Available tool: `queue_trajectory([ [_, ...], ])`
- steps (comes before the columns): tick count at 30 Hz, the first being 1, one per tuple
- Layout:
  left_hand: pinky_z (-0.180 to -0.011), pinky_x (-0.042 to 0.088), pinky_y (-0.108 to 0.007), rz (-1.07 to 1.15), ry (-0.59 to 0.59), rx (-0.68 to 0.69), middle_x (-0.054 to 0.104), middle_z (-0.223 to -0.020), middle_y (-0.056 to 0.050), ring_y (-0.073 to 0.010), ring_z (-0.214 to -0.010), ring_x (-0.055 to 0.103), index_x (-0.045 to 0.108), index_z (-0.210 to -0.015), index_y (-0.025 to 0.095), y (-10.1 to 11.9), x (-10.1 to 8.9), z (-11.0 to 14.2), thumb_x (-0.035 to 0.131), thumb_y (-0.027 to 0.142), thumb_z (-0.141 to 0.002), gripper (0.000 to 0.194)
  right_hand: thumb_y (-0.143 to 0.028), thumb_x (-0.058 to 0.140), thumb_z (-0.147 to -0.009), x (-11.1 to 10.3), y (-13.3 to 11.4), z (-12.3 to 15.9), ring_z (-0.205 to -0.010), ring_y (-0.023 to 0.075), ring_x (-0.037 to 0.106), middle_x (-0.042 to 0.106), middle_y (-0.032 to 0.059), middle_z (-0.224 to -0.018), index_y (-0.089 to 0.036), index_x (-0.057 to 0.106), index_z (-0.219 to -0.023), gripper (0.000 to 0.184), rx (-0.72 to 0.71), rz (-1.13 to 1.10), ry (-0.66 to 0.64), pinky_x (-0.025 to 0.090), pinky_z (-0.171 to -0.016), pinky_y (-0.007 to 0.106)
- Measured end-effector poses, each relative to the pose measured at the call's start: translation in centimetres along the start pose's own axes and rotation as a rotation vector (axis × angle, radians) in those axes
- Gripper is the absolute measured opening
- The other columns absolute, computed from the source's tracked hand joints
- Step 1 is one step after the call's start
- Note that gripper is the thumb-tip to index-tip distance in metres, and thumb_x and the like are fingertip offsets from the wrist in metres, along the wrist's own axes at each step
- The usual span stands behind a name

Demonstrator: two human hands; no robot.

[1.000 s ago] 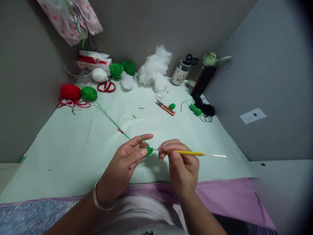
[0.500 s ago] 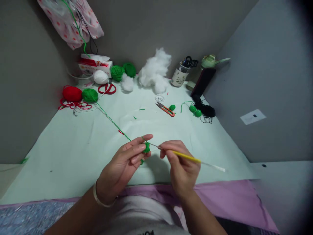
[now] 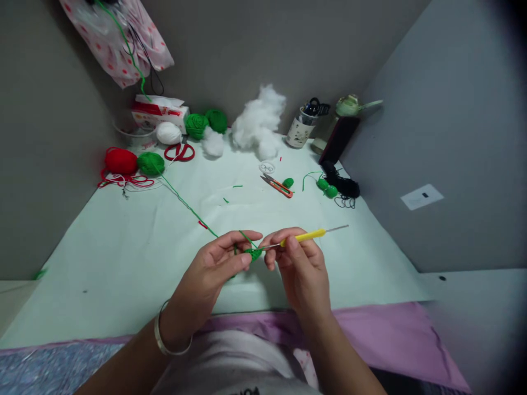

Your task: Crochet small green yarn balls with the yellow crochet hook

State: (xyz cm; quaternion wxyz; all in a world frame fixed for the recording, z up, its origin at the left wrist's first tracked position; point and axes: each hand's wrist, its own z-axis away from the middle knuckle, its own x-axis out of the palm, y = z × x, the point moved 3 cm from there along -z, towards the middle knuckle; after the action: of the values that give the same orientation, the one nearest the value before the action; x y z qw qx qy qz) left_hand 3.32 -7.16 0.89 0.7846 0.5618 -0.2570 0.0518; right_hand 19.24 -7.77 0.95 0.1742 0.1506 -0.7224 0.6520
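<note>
Between the thumb and fingers of my left hand is a small green crochet piece. Green yarn runs over the left index finger and back across the table to a green yarn ball. My right hand grips a crochet hook by its yellow handle. The hook's thin metal tip reaches left to the top of the green piece; whether it sits inside a stitch is too small to tell. A second metal end sticks out to the right. Fingers cover part of the piece.
Orange thread snips lie mid-table beside a small green oval piece. White stuffing is heaped at the back. Red scissors and red yarn lie left, black yarn right. Grey walls enclose the table.
The hook has swung from slanting down on the right to slanting up. Both hands are closer together, and the green piece has turned and shifted slightly right.
</note>
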Motion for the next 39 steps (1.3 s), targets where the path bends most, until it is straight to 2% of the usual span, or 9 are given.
queue_trajectory([
  [7, -0.086, 0.043, -0.030, -0.127, 0.018, 0.044, 0.070, -0.097, -0.003, -0.0186, -0.094, 0.058, 0.082, -0.111, 0.028, -0.4, -0.8, 0.1, 0.076, 0.027, -0.089, 0.023, -0.030, 0.058, -0.106, -0.4, -0.2, 0.5, -0.073, 0.0127, 0.068, 0.077, 0.0031, -0.093, -0.024, 0.076, -0.096, 0.022, -0.099, 0.176, -0.076, 0.056, -0.066, 0.026],
  [14, -0.081, 0.043, -0.024, -0.329, 0.137, 0.248, 0.066, -0.091, 0.001, -0.0138, -0.085, 0.055, 0.083, -0.108, 0.034, -0.2, -0.9, 0.2, 0.074, 0.013, -0.087, 0.031, -0.012, 0.052, -0.105, 0.2, -0.9, 2.1, -0.095, 0.0186, 0.070, 0.076, 0.0058, -0.103, -0.024, 0.072, -0.116, 0.026, -0.510, 0.605, -0.195, 0.057, -0.084, 0.036],
  [19, -0.075, 0.043, -0.023, -0.243, 0.123, 0.160, 0.063, -0.084, 0.001, -0.0142, -0.083, 0.055, 0.083, -0.113, 0.032, -0.1, -0.9, 0.4, 0.078, 0.024, -0.087, 0.027, -0.017, 0.049, -0.108, 0.1, -0.8, 1.6, -0.077, 0.0133, 0.068, 0.075, 0.0038, -0.101, -0.024, 0.073, -0.107, 0.025, -0.370, 0.405, -0.106, 0.058, -0.069, 0.029],
  [23, -0.068, 0.041, -0.022, -0.265, 0.137, 0.134, 0.060, -0.079, 0.001, -0.0123, -0.074, 0.049, 0.084, -0.108, 0.028, -0.1, -0.8, 0.3, 0.078, 0.021, -0.085, 0.025, -0.016, 0.049, -0.108, 0.2, -1.0, 1.4, -0.079, 0.0135, 0.069, 0.075, 0.0042, -0.103, -0.024, 0.072, -0.110, 0.024, -0.392, 0.472, -0.137, 0.059, -0.071, 0.030],
  [28, -0.067, 0.042, -0.020, -0.193, 0.215, 0.155, 0.062, -0.084, 0.002, -0.0088, -0.068, 0.048, 0.082, -0.113, 0.027, -0.5, -0.5, 0.5, 0.084, 0.022, -0.082, 0.032, -0.009, 0.054, -0.102, 0.8, -1.3, 2.2, -0.094, 0.0191, 0.072, 0.075, 0.0067, -0.102, -0.022, 0.070, -0.118, 0.025, -0.685, 0.912, -0.230, 0.061, -0.079, 0.033],
  [31, -0.073, 0.047, -0.021, 0.053, 0.129, 0.050, 0.063, -0.081, 0.002, -0.0095, -0.069, 0.052, 0.078, -0.124, 0.026, -0.5, 0.1, 0.4, 0.087, 0.029, -0.080, 0.044, -0.010, 0.059, -0.100, 1.0, -1.0, 2.7, -0.101, 0.0222, 0.073, 0.074, 0.0093, -0.111, -0.024, 0.070, -0.127, 0.033, -0.843, 1.137, -0.237, 0.063, -0.081, 0.034],
  [33, -0.076, 0.050, -0.023, 0.210, 0.063, -0.083, 0.053, -0.065, 0.006, -0.0074, -0.058, 0.044, 0.078, -0.124, 0.021, -0.4, 0.4, 0.3, 0.087, 0.029, -0.081, 0.045, -0.011, 0.057, -0.101, 0.7, -0.9, 2.6, -0.099, 0.0223, 0.073, 0.075, 0.0088, -0.110, -0.026, 0.071, -0.128, 0.034, -0.799, 1.016, -0.186, 0.063, -0.080, 0.036],
  [36, -0.077, 0.050, -0.023, 0.301, 0.063, -0.143, 0.042, -0.056, 0.012, -0.0031, -0.048, 0.022, 0.080, -0.121, 0.018, 0.0, 0.3, 0.0, 0.085, 0.025, -0.082, 0.040, -0.014, 0.054, -0.104, 0.0, -0.8, 1.9, -0.081, 0.0182, 0.070, 0.074, 0.0059, -0.097, -0.026, 0.076, -0.116, 0.028, -0.556, 0.610, -0.061, 0.061, -0.071, 0.034],
  [39, -0.074, 0.047, -0.021, 0.236, 0.037, -0.100, 0.062, -0.075, 0.005, -0.0032, -0.054, 0.040, 0.080, -0.119, 0.022, 0.1, 0.3, -0.1, 0.087, 0.024, -0.080, 0.040, -0.020, 0.058, -0.104, 0.1, -0.5, 1.0, -0.074, 0.0159, 0.066, 0.073, 0.0050, -0.092, -0.025, 0.079, -0.103, 0.022, -0.375, 0.329, -0.039, 0.057, -0.064, 0.030],
])
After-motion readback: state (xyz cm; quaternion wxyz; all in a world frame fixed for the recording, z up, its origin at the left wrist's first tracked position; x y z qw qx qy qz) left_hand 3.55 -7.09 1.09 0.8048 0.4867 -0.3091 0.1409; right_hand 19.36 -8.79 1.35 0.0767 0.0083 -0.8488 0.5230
